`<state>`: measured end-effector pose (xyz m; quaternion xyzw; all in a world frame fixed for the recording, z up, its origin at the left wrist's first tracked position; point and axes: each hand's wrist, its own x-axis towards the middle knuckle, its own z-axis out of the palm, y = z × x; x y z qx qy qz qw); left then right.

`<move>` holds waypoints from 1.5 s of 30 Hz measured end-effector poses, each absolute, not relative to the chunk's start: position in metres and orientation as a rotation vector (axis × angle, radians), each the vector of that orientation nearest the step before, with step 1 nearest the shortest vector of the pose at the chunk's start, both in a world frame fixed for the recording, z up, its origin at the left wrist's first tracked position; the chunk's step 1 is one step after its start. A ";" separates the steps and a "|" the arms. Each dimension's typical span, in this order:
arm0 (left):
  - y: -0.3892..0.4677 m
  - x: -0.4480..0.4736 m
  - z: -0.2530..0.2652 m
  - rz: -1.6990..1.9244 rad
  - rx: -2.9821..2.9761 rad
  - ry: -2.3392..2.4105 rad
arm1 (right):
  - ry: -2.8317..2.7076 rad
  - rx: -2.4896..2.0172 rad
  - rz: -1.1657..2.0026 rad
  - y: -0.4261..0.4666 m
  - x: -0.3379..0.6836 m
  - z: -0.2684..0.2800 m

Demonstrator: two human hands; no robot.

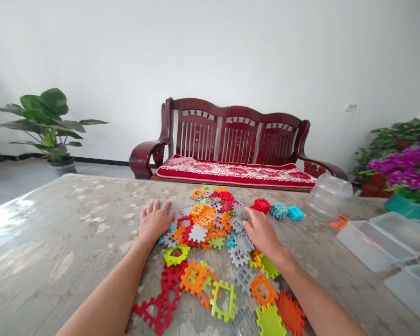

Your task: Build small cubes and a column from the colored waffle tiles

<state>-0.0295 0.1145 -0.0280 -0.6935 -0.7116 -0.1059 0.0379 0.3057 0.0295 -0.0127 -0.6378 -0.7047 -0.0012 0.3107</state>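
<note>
A loose heap of plastic interlocking building tiles (pixel 205 217) in red, orange, lime, grey and blue covers the middle of the table. My left hand (pixel 156 220) rests on the tabletop just left of the heap, fingers apart and holding nothing. On the heap's right side, my right hand (pixel 262 231) has its thumb and a finger at a grey tile (pixel 243 213), seemingly gripping its edge; the other fingers are partly hidden. Nearer to me lie an orange window tile (pixel 193 278), a lime frame tile (pixel 213 302) and red triangular tiles (pixel 154 309).
Small stacks of red tiles (pixel 261 205), teal tiles (pixel 278 210) and blue tiles (pixel 296 213) stand right of the heap. Clear plastic boxes (pixel 362 245), a clear container (pixel 331 196) and orange pieces (pixel 340 221) are farther right. A wooden bench (pixel 236 135) stands behind the table (pixel 73 233).
</note>
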 end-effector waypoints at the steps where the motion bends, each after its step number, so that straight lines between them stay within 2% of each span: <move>1: 0.114 -0.029 -0.028 -0.325 -2.125 -2.184 | -1.876 -1.706 0.022 0.030 0.307 -0.017; 7: 0.113 -0.029 -0.027 -0.321 -2.115 -2.185 | -1.813 -1.536 0.399 0.035 0.305 -0.017; 12: 0.113 -0.028 -0.027 -0.328 -2.112 -2.199 | -1.804 -1.772 0.151 0.032 0.317 0.004; 15: 0.113 -0.029 -0.027 -0.317 -2.118 -2.205 | -1.860 -1.945 0.169 0.029 0.322 0.002; 20: 0.114 -0.030 -0.028 -0.322 -2.129 -2.195 | -1.866 -1.734 0.520 0.032 0.323 -0.004; 23: 0.114 -0.030 -0.028 -0.342 -2.124 -2.193 | -1.761 -1.605 0.618 0.037 0.328 -0.002; 32: 0.113 -0.031 -0.027 -0.350 -2.142 -2.204 | -1.776 -1.748 0.526 0.008 0.346 0.000; 39: 0.114 -0.031 -0.029 -0.380 -2.152 -2.186 | -1.662 -1.943 0.206 -0.059 0.372 -0.043; 42: 0.113 -0.032 -0.029 -0.394 -2.152 -2.188 | -1.586 -1.956 0.241 -0.057 0.360 -0.055; 45: 0.112 -0.032 -0.028 -0.397 -2.163 -2.187 | -1.508 -1.777 0.442 -0.044 0.331 -0.042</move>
